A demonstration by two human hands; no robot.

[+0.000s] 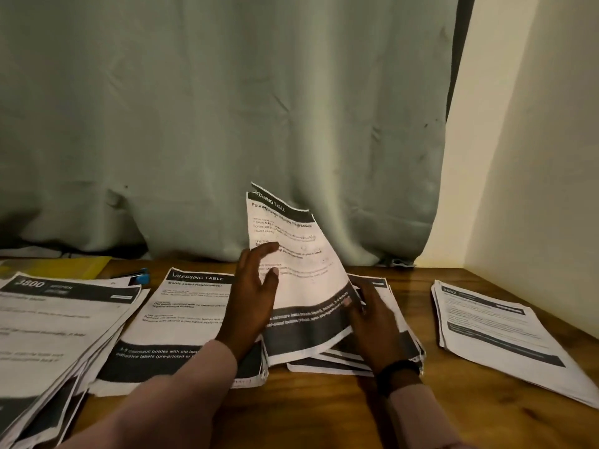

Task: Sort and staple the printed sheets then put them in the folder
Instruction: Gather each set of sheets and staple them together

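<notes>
Printed sheets lie in several piles on a wooden table (324,409). A raised sheet headed "DRESSING TABLE" (301,264) stands tilted over the middle pile (385,348). My right hand (372,315) pinches its lower right edge. My left hand (252,299) is open, fingers straight, by the sheet's left edge; contact is unclear. Left of it lies another "DRESSING TABLE" pile (181,322). A big pile headed "3800" (52,332) fills the far left. A fourth pile (496,332) lies at the right. A yellow folder (64,265) lies at the back left. No stapler is clearly visible.
A small blue object (142,276) lies behind the left piles, near the folder. A grey-green curtain (227,124) hangs along the table's back edge. A cream wall (534,157) bounds the right side. Bare wood shows at the front middle.
</notes>
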